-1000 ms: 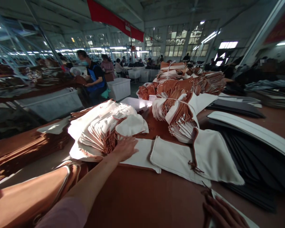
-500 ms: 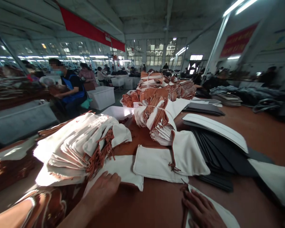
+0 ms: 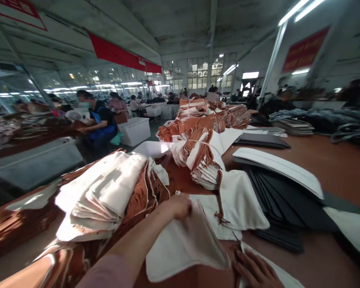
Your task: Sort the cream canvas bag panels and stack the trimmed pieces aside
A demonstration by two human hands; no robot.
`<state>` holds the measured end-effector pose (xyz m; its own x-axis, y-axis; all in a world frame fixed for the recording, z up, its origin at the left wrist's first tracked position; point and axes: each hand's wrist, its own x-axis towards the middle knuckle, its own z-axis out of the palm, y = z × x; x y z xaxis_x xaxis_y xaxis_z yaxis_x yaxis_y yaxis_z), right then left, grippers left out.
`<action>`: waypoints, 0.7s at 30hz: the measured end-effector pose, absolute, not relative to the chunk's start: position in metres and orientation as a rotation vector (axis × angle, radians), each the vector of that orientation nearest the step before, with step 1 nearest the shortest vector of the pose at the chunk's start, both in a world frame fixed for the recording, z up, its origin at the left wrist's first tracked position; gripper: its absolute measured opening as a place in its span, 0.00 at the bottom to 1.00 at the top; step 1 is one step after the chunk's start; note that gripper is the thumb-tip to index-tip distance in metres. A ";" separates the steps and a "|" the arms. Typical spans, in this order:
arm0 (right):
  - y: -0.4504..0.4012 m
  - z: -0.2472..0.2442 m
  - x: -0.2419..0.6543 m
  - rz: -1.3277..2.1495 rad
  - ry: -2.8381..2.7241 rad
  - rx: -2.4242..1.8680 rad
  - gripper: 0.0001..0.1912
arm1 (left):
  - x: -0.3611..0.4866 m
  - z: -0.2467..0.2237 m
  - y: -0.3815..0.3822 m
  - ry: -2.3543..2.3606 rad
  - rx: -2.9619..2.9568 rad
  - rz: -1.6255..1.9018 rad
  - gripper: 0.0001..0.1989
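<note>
My left hand (image 3: 182,206) has its fingers closed on the upper edge of a white-backed piece (image 3: 180,244) at centre, which slants over the table. My right hand (image 3: 256,268) lies with fingers spread on another white piece (image 3: 277,266) with a brown edge at the lower right. Behind the held piece, a flat white piece (image 3: 208,204) lies partly covered, and a white flap (image 3: 241,196) with a brown tie rests over its right side. To the left stands a fanned stack of white-backed brown pieces (image 3: 108,192).
Tied brown and white bundles (image 3: 198,152) stand beyond the hands. Dark sheets (image 3: 276,196) under a white strip (image 3: 279,166) lie on the right. Brown pieces (image 3: 33,272) fill the lower left. A person in a blue apron (image 3: 100,120) sits beyond white bins (image 3: 135,132).
My left hand has moved right and forward, bringing a white piece from the left stack area over the flat one. My right hand has stayed nearly in place. The view has shifted slightly left.
</note>
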<state>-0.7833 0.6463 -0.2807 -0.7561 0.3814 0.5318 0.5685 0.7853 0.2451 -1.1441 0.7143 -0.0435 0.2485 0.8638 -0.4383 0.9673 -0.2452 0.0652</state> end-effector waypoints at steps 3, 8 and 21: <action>0.649 -0.270 -0.785 -0.570 -2.560 -0.739 0.29 | -1.141 -0.094 0.767 1.899 2.096 -0.495 0.16; 0.651 -0.272 -0.787 -0.499 -2.593 -0.813 0.25 | -1.142 -0.134 0.789 1.979 2.167 -0.466 0.17; 0.735 -0.132 -0.800 0.350 -1.993 -1.756 0.33 | -1.130 -0.130 0.611 1.901 2.204 -0.380 0.20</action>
